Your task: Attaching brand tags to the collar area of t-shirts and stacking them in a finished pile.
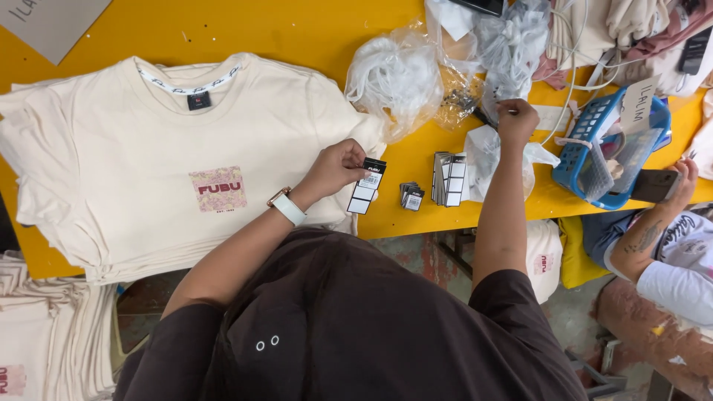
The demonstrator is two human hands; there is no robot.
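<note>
Nearest the camera: the person's dark shirt (349, 327), filling the lower middle of the view. Left hand (338, 167), with a pale watch (287, 206) at the wrist, is closed in a pinch on a black-and-white tag (368, 186), held at the right edge of the cream T-shirt (148, 163). That T-shirt lies face up on a stack of like shirts on the yellow surface (297, 30).

Right hand (516, 119) is extended well away from the left, fingers curled shut at a clear plastic bag (490, 152); what it grips cannot be made out. Just left of that arm stand a row of tags (449, 178) and a smaller tag pile (411, 195), both on the surface near its front edge. Further bags (394, 74) of white cord lie beyond.

A blue basket (594, 160) sits at right. Beside it, a second person's hand (682, 182) holds a phone (655, 186). More folded shirts (52, 334) lie lower left.
</note>
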